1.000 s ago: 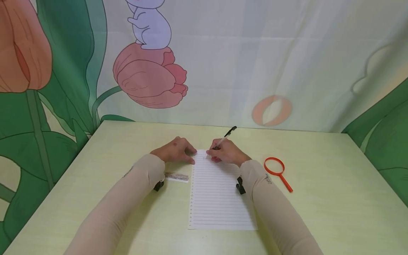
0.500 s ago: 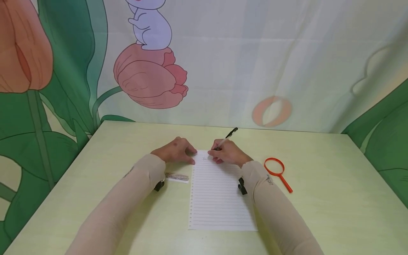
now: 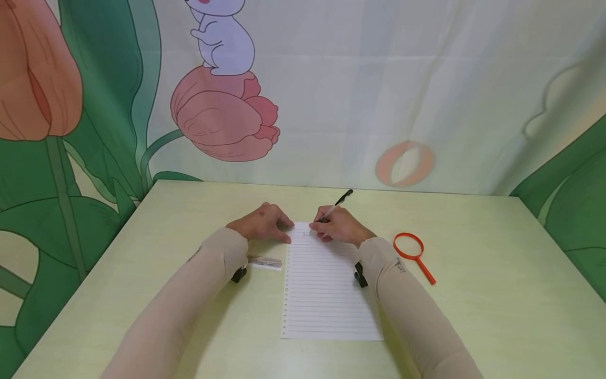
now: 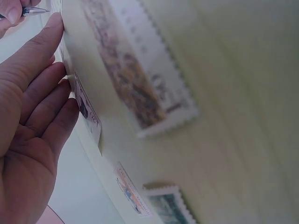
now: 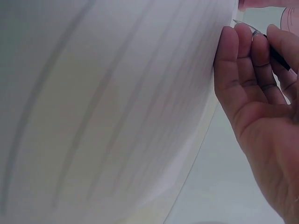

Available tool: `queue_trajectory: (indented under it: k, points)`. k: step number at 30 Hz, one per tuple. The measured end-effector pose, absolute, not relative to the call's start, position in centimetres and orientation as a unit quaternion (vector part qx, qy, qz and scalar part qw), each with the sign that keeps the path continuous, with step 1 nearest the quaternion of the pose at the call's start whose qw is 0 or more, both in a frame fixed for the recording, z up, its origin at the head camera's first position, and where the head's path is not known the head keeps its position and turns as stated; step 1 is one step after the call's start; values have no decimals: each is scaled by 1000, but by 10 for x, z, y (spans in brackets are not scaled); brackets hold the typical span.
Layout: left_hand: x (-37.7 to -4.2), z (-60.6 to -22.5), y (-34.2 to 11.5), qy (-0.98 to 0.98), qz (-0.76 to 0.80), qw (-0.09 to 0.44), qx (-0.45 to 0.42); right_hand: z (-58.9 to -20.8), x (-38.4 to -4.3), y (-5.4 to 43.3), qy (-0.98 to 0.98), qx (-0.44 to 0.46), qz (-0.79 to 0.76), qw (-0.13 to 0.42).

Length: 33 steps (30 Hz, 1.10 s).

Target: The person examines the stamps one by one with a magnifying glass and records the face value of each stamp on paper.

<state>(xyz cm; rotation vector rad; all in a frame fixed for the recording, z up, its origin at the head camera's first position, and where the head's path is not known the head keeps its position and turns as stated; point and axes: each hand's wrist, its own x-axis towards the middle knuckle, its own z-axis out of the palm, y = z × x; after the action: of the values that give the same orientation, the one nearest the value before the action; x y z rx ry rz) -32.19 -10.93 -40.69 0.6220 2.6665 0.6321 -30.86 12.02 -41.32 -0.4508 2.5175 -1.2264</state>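
My right hand (image 3: 342, 225) pinches a pen (image 3: 335, 206) with a clear barrel and black end, its tip at the top lines of a ruled sheet of paper (image 3: 331, 295). Small handwritten marks (image 3: 305, 235) show there. Thumb and fingertips of my left hand (image 3: 262, 221) rest at the sheet's upper left edge, fingers fairly straight. In the left wrist view that palm (image 4: 28, 154) holds nothing. Below it lies a long postage stamp (image 4: 135, 79), partly covered by the left sleeve in the head view. The right wrist view shows the pen tip (image 5: 240, 23) beyond the curled fingers.
An orange-red magnifying glass (image 3: 415, 258) lies right of the right forearm. Smaller stamps (image 4: 131, 189) lie on the table past the left hand in the left wrist view. Behind the table (image 3: 492, 295) hangs a curtain (image 3: 331, 95) printed with tulips and a white animal.
My right hand has shifted slightly right with the pen, and the handwritten marks at the top of the sheet have grown. My left hand stays at the paper's edge.
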Motion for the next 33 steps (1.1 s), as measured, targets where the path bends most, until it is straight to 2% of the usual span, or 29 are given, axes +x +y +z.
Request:
queue_trajectory:
  k: [33]
  points:
    - [-322, -409, -110, 932, 243, 171, 209, -414, -306, 120, 878, -150, -430, 144]
